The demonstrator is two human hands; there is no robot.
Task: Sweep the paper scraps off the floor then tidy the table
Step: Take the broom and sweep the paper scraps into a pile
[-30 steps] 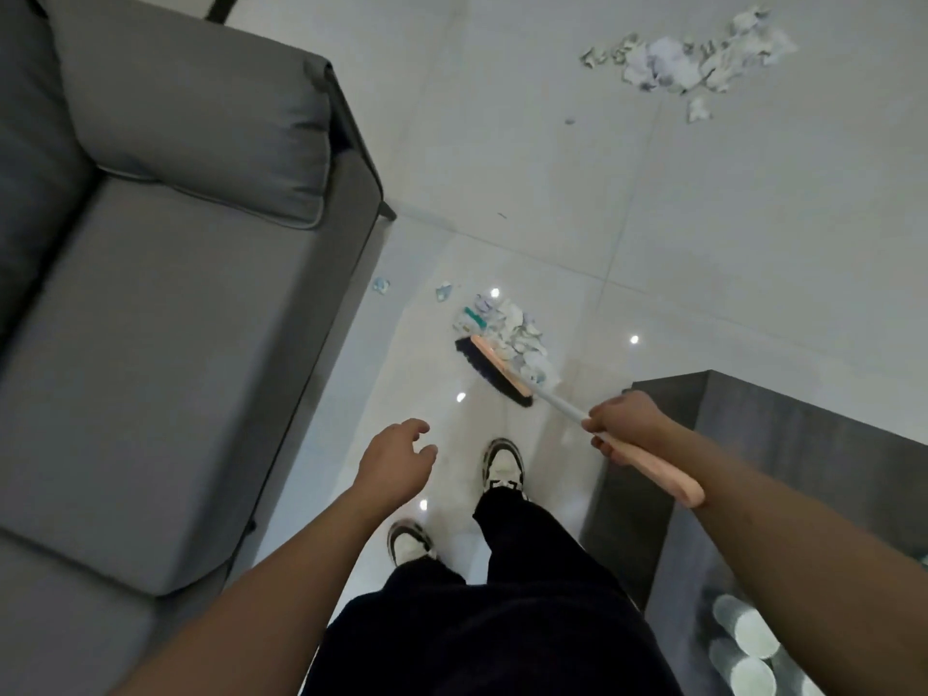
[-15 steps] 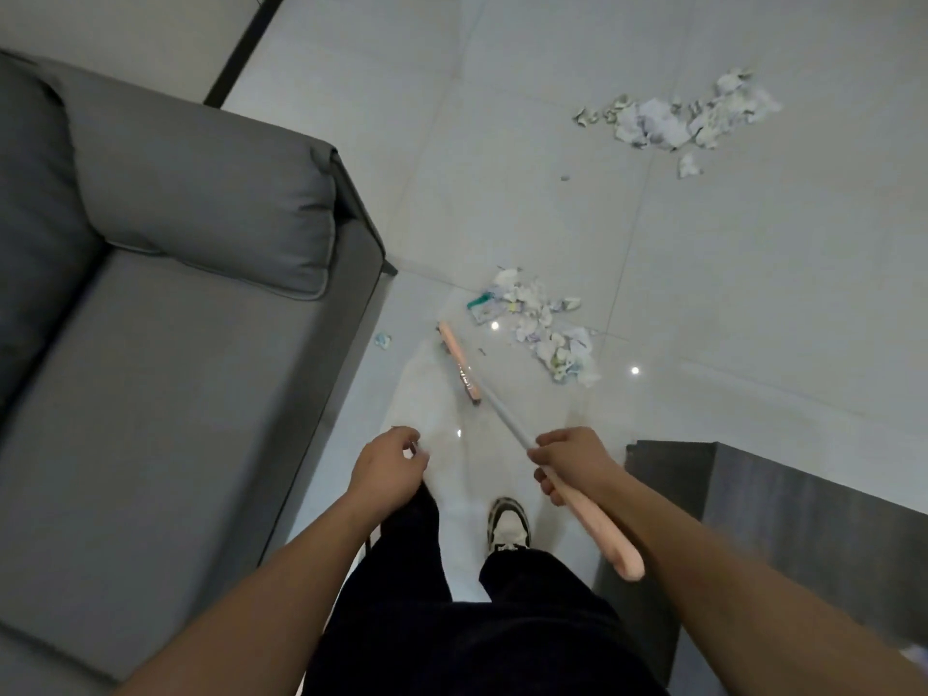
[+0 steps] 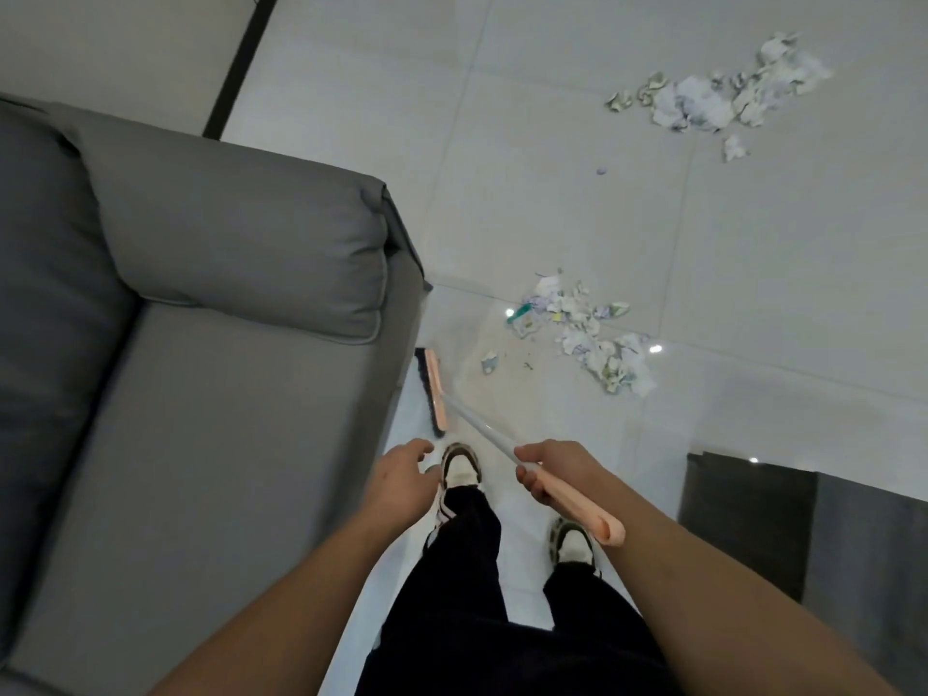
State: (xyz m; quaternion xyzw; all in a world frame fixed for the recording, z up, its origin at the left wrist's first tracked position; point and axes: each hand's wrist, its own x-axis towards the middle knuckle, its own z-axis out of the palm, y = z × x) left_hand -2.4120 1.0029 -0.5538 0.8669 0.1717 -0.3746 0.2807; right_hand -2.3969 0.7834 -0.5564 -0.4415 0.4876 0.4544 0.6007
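Note:
My right hand (image 3: 557,469) grips the pink handle of a broom (image 3: 507,444). Its pink head with dark bristles (image 3: 433,391) lies on the floor against the sofa's side. A near heap of crumpled paper scraps (image 3: 587,334) spreads on the pale tiles to the right of the broom head, and a single scrap (image 3: 489,361) sits between them. A second, larger heap of scraps (image 3: 713,100) lies far off at the upper right. My left hand (image 3: 401,482) hangs empty with loosely curled fingers beside my left shoe.
A grey sofa (image 3: 201,344) fills the left side, its arm close to the broom head. The corner of a dark table (image 3: 803,535) stands at the lower right. My two shoes and dark trousers (image 3: 467,570) are on the tiles between them.
The broom head has swung left from behind the near scraps to the sofa's side. The near heap now lies spread further right. My right hand drew back with the handle.

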